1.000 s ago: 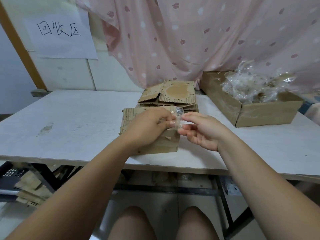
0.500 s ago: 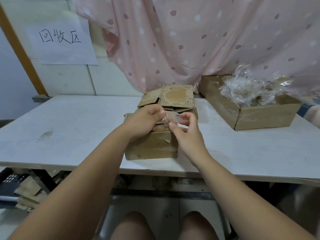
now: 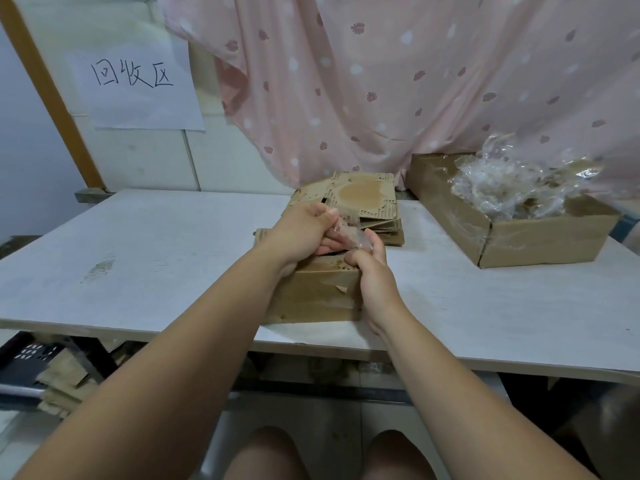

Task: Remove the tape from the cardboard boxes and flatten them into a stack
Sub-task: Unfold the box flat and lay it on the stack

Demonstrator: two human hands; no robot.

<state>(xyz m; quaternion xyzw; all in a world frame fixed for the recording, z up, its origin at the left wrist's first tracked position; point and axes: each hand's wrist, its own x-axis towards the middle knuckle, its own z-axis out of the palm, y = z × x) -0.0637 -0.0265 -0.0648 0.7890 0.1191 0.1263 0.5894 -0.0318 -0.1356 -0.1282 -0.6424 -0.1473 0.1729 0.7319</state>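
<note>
Nearest me, two bare knees show below the edge of the white rectangular table (image 3: 138, 258). On its near middle sits a small brown cardboard box (image 3: 311, 296), worn and torn along its front. My left hand (image 3: 301, 233) and right hand (image 3: 372, 271) meet above its top, both pinching a crumpled strip of clear tape (image 3: 349, 233) that is lifted off the box. Just behind lies a low stack of flattened brown corrugated cardboard (image 3: 363, 202). To the right, well apart, an open shallow brown cardboard tray (image 3: 519, 237) holds a heap of crumpled clear tape (image 3: 512, 188). Since a second ago my right hand has turned palm-down and moved in over the box, and the camera tipped lower.
</note>
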